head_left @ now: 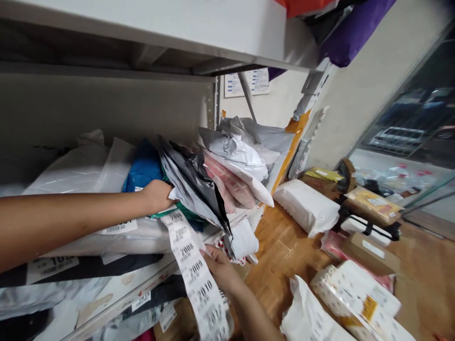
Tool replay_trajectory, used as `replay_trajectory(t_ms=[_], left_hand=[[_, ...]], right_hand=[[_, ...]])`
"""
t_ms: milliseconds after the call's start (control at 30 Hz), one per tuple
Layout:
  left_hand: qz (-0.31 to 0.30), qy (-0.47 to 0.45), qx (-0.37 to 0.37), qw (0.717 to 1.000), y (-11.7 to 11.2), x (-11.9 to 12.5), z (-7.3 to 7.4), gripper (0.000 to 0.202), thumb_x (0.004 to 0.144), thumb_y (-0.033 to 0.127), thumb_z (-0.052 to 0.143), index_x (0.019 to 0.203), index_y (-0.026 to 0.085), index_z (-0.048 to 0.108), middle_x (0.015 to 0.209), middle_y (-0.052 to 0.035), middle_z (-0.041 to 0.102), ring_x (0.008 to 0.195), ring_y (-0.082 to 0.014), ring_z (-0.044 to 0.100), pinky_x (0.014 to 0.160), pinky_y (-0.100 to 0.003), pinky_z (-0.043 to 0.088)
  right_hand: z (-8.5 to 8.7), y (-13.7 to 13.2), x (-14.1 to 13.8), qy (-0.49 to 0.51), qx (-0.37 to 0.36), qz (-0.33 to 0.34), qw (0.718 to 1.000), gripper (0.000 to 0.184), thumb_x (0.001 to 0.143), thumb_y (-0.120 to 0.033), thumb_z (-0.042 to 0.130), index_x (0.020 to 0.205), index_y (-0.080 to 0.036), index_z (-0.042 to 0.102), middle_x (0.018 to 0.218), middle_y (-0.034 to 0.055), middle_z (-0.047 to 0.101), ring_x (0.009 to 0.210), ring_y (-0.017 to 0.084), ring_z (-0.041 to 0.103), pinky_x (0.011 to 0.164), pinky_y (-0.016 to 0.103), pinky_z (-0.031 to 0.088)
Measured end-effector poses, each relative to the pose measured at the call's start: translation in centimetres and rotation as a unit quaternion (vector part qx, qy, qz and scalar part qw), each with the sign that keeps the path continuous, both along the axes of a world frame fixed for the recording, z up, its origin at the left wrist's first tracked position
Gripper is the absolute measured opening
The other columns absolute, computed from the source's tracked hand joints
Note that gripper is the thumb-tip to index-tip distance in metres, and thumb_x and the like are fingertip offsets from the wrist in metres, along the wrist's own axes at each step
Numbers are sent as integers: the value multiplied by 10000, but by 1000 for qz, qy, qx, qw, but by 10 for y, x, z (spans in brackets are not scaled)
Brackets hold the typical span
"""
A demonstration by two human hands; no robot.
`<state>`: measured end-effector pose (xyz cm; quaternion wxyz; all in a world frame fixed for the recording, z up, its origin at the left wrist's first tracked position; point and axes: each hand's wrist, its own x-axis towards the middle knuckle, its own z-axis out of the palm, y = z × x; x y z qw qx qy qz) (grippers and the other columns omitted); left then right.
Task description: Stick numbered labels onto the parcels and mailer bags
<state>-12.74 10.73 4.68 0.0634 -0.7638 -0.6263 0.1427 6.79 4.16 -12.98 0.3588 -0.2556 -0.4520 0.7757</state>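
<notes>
The shelf (117, 288) is packed with soft parcels stood on edge, leaning together near its right end, likely to fit more in. The left hand (158, 195) presses against a black bag (194, 184) there, its fingers buried among the parcels, grip unclear. A label strip (194, 265) hangs over the shelf's front edge. The right hand (221, 269) holds it from behind, fingers (209, 255) curled at its right edge, numbers facing up.

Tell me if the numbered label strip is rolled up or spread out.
Spread out. The label strip runs flat and unrolled beside the right hand, with 2008, 2009 and 2010 readable in a row.
</notes>
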Motion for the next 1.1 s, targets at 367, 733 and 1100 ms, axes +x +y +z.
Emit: replay_trajectory(t_ms=[367, 733, 1100], left_hand=[[20, 22, -8, 1000, -88, 85, 26, 408, 868, 430, 464, 864, 81, 676, 920, -190, 620, 867, -350, 575, 729, -436, 443], [31, -743, -75, 664, -117, 245, -62, 327, 793, 471, 554, 907, 238, 356, 829, 34, 500, 717, -128, 531, 655, -267, 450], [-154, -777, -22, 610, -91, 328, -17, 199, 784, 231, 629, 979, 191, 613, 854, 5, 642, 767, -111, 594, 659, -212, 495]], right_hand=[[13, -25, 115, 10, -7, -159, 987, 372, 741, -532, 660, 803, -165, 645, 581, 2, 592, 484, 114, 466, 501, 232, 357], [71, -15, 197, 2, 113, -354, 929, 120, 534, -205, 676, 623, -183, 599, 537, -49, 528, 507, 96, 395, 468, 201, 332], [62, -2, 267, -53, 185, -375, 907, 258, 692, -430, 645, 805, -201, 606, 654, -19, 548, 603, 137, 475, 587, 260, 430]])
